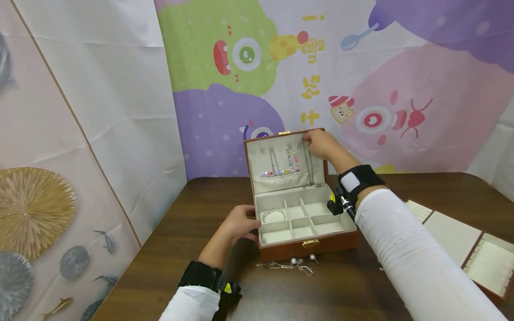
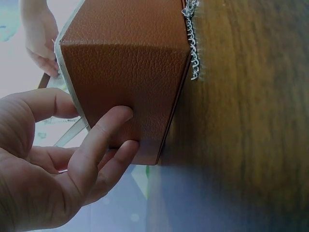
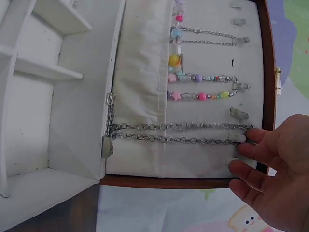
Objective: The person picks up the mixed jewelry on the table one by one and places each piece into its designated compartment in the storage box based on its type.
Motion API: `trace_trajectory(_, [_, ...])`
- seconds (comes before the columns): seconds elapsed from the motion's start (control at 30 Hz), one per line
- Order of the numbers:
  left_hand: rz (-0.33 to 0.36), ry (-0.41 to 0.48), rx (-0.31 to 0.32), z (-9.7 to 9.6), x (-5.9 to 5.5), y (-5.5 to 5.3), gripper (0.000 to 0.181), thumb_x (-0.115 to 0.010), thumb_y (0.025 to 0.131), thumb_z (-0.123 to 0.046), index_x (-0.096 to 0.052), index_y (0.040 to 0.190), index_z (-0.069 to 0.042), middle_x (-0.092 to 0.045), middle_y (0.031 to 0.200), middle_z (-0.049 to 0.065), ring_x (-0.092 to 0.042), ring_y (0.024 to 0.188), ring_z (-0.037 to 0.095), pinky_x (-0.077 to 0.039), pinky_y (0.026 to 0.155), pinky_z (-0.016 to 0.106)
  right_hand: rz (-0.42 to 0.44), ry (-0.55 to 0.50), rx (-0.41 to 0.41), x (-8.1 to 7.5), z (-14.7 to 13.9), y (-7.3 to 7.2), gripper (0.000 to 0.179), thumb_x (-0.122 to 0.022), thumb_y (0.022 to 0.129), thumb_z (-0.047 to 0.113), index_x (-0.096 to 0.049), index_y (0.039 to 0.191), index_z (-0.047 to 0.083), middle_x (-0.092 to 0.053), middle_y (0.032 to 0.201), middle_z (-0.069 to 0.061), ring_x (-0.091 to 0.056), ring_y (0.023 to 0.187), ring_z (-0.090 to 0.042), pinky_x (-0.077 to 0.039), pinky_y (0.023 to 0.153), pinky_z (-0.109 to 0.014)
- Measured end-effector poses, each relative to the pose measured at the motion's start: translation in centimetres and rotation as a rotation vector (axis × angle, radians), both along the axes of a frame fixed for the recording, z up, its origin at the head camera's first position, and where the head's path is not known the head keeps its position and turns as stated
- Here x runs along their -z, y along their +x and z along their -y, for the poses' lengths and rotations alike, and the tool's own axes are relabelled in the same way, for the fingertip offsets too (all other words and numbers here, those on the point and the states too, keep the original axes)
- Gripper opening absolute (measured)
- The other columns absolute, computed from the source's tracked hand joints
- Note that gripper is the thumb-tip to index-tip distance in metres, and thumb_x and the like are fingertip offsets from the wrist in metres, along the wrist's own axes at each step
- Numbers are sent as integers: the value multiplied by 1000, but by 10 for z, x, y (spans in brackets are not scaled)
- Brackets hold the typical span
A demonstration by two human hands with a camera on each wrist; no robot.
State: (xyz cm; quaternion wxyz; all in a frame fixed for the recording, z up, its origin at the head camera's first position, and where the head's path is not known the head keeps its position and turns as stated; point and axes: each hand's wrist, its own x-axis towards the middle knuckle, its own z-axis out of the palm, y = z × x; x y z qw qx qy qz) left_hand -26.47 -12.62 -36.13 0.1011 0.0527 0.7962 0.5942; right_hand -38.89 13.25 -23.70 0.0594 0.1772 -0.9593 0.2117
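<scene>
A brown jewelry box [image 1: 333, 243] stands with its lid raised, showing pale compartments. My left hand [image 1: 240, 223] holds the box's left side, thumb at the rim and fingers against the outer wall [image 2: 111, 82]. Up at the lid's right part, my right hand [image 1: 322, 145] pinches the top of a silver chain necklace [image 3: 193, 140] by a small hook [image 3: 236, 137]. The chain's two strands hang down the lining to the hinge. Beaded necklaces [image 3: 203, 95] and a thin chain [image 3: 207, 43] hang beside it. In the left back compartment lies a bracelet [image 1: 275, 216].
Loose chains [image 1: 281, 266] and pearl-like pieces [image 1: 293, 261] lie on the wooden table [image 1: 168, 272] before the box. At the right a divided tray [image 1: 455, 234] sits beyond my sleeve. A cartoon cloth [image 1: 341, 147] hangs behind the table.
</scene>
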Motion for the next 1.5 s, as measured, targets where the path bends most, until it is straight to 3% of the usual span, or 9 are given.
trace_trajectory(0.23, [-2,-5,2,-1,0,0,53,-56,85,9,-46,136,13,-49,128,32,-64,96,38,-59,64,40,-21,-82,32,2,-7,3,41,-39,94,-3,-51,133,-7,-49,136,-26,-43,128,-40,-38,104,-51])
trace_trajectory(0.37, [-20,-30,4,0,-1,0,54,-56,85,8,-44,138,13,-47,129,32,-64,97,40,-59,63,39,-57,-86,35,7,-11,4,33,-44,95,2,-57,123,-8,-55,126,-27,-52,115,-40,-44,95,-51])
trace_trajectory(0.6, [-37,-65,-24,4,-2,0,56,-57,86,7,-43,140,11,-48,128,30,-64,97,38,-59,63,38,-7,43,-60,30,-17,5,18,-55,88,0,-69,95,-7,-68,94,-19,-56,75,-27,-49,69,-39])
trace_trajectory(0.83, [-31,-82,-26,6,0,1,56,-57,86,6,-43,140,11,-48,131,29,-65,96,36,-59,63,37,171,233,-92,60,-16,8,15,-66,85,0,-73,98,-2,-69,97,-13,-63,89,-29,-54,75,-38])
trace_trajectory(1.07, [-38,-78,-17,3,0,0,54,-59,86,9,-45,138,12,-50,130,31,-65,96,38,-59,63,39,96,253,-117,68,-18,11,13,-60,87,-3,-71,83,-1,-66,80,-9,-58,73,-24,-51,66,-34])
trace_trajectory(1.13, [-91,-151,-29,2,-2,2,52,-62,85,7,-48,135,12,-54,126,30,-68,88,36,-59,61,39,60,209,-126,68,-22,12,15,-59,87,-2,-69,77,0,-62,73,-7,-53,66,-21,-47,62,-33])
trace_trajectory(1.33, [-500,-631,-167,-8,-31,11,45,-76,79,-11,-64,120,4,-64,109,19,-65,88,29,-52,83,43,-11,67,-98,55,-34,18,11,-63,89,6,-69,83,-1,-65,72,-6,-59,67,-21,-51,67,-39])
trace_trajectory(1.4, [-574,-672,-168,-14,-44,9,39,-77,80,-12,-68,115,1,-66,105,15,-63,96,29,-51,84,43,-15,13,-96,47,-35,20,11,-62,89,6,-69,87,-2,-66,75,-9,-61,69,-23,-52,69,-41])
trace_trajectory(1.5, [-619,-681,-92,-24,-64,-1,26,-73,83,-11,-72,108,-2,-70,99,11,-66,90,24,-53,80,38,-23,-65,-105,38,-36,23,11,-60,89,4,-67,91,-4,-66,80,-12,-61,70,-23,-52,67,-40])
